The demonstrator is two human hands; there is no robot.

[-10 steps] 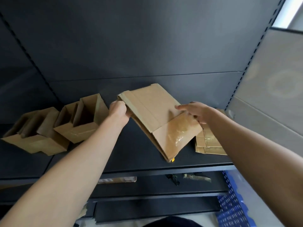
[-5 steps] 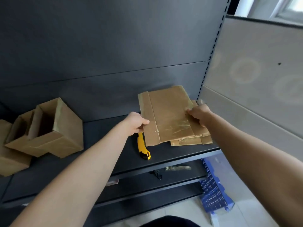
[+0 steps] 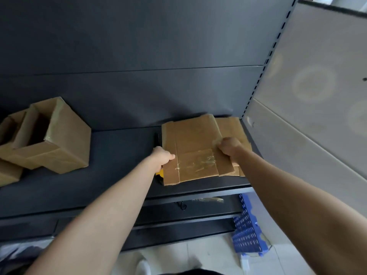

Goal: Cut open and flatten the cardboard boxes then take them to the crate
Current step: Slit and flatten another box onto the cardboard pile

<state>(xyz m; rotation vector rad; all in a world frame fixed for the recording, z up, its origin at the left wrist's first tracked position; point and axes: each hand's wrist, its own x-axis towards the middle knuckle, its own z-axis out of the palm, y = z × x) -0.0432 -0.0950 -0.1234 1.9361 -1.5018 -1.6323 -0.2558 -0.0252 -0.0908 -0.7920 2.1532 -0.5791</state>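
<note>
While both hands hold one flat box, the dark metal shelf (image 3: 119,175) carries everything; dark back panel (image 3: 139,46) behind it, grey side panel (image 3: 317,96) past its right end

Left end of the shelf: open cardboard box (image 3: 59,147), standing tilted, open mouth facing up and left. More open boxes (image 3: 10,128) touch it on the left, partly cut off by the picture edge

Right end of the shelf: flattened cardboard box (image 3: 192,143), clear tape shining across its near half, near-left corner close to the shelf's front edge. It lies over a pile of flat cardboard pieces (image 3: 232,128) that sticks out on its right and far side, up against the shelf's right back corner. Cannot tell if it rests fully on the pile or is held just above it

Blue perforated crate (image 3: 246,235) on the floor below the shelf's right front corner, well apart from the boxes

Left hand (image 3: 163,157) grips the flattened box's left edge, thumb on top, fingers underneath. Right hand (image 3: 228,147) is a closed fist on the box's right edge, fingers curled round it

Yellow box cutter (image 3: 159,173) on the shelf, just beside the left hand, mostly hidden under the flattened box's left edge; its dark tip shows further back
</note>
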